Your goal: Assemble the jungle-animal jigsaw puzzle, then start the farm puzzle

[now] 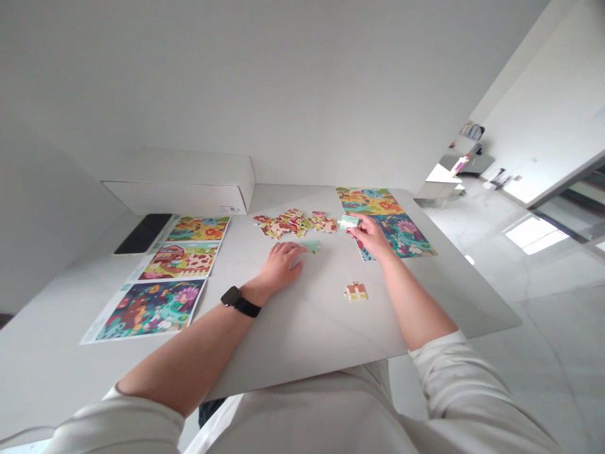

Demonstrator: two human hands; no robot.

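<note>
My right hand pinches a pale green puzzle piece just above the table, at the right end of a loose pile of puzzle pieces. My left hand, a black watch on its wrist, rests on the white table with its fingers curled next to another pale green piece. A small joined cluster of pieces lies alone nearer to me. Two finished puzzles lie side by side just beyond my right hand.
A sheet with three colourful reference pictures lies at the left. Beside it is a black phone, and behind it a long white box. The table's right edge drops to a glossy floor.
</note>
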